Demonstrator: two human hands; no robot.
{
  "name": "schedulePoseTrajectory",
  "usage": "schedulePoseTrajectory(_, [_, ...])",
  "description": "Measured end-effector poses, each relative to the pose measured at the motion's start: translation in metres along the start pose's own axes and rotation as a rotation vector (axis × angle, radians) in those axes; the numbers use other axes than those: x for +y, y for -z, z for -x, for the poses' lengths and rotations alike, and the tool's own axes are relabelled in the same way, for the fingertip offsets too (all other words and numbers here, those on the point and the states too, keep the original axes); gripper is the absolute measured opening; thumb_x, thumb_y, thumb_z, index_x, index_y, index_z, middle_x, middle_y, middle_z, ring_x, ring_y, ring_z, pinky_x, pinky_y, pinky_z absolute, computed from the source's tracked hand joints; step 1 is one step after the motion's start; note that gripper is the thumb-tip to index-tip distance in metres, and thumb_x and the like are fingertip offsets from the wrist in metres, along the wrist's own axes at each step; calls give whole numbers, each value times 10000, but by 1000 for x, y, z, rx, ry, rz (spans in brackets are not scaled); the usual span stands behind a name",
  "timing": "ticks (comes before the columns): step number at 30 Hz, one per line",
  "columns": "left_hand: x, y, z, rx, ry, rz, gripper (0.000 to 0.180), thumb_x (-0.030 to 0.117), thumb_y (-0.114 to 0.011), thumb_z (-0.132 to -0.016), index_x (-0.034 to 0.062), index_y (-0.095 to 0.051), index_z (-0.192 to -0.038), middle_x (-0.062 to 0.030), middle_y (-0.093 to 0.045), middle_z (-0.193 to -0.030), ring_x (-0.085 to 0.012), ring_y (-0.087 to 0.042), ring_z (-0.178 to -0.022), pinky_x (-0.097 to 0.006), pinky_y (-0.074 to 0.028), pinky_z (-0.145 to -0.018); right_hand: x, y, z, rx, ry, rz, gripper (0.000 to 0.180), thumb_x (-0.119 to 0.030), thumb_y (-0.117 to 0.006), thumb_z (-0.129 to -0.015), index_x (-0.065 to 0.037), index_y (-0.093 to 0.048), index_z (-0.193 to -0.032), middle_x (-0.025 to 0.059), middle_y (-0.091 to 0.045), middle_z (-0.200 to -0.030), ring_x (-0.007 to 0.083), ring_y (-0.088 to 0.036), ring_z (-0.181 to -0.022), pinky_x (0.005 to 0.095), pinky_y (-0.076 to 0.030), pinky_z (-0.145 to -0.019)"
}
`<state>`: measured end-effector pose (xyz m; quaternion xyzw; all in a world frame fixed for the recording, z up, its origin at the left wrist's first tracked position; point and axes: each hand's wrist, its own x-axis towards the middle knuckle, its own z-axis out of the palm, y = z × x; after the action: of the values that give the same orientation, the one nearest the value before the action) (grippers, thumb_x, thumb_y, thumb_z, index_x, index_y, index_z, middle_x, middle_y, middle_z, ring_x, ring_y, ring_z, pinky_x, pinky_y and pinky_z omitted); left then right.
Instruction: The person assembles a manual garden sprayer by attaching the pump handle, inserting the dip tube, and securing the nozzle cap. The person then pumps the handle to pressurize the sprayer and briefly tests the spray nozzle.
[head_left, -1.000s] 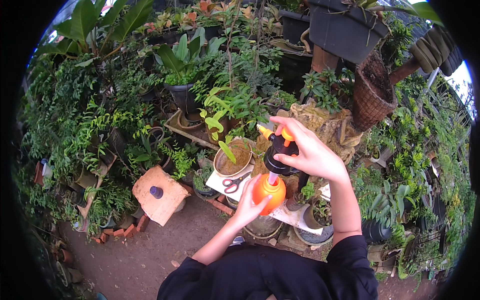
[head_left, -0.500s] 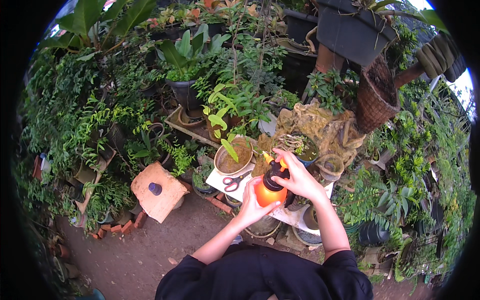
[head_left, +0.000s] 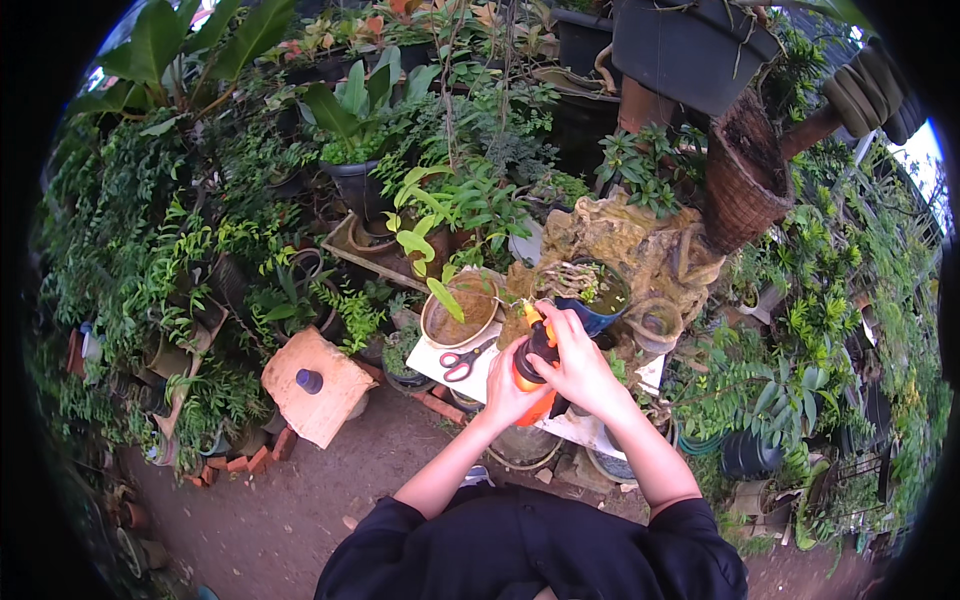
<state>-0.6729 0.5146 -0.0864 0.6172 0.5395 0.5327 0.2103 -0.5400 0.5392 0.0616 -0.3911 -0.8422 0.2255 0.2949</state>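
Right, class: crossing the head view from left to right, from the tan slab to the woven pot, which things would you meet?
Tan slab → scissors → orange spray bottle → blue pot → woven pot.

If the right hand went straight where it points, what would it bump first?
The spray bottle, which the right hand touches now. Past it, probably the green leafy plant, though depth is unclear.
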Motion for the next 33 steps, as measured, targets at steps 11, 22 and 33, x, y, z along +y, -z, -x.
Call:
schedulePoseTrajectory(11, [-10,1,-1,17,-200,-13,827,170,-783,-691,18,-413,-1414,-187,-521,-1400,-379,-512,-1286,-471,-387,-1093,3,30,-12,-156,32,-87,748,-153,-695,-864,-75,-321,-1508,246,-541,-1269,431,-566,-1152,457,-499,-937])
schedulePoseTrajectory(22, [-16,6,-1,-44,-205,23,859,184,-761,-689,14,-403,-1451,-203,-521,-1401,-398,-504,-1283,-485,-369,-1096,20,57,-23,-499,105,-107,937,-109,-770,-828,-170,-224,-1588,172,-505,-1445,285,-608,-1171,349,-597,-814])
schedulePoseTrajectory(33, [-39,1,9,-44,-185,102,1036,444,-861,-689,-7,-372,-1483,-190,-516,-1400,-369,-472,-1317,-480,-344,-1115,8,42,-10,-228,-79,115,854,-232,-813,-766,-79,-387,-1490,208,-527,-1367,326,-606,-1128,425,-530,-911])
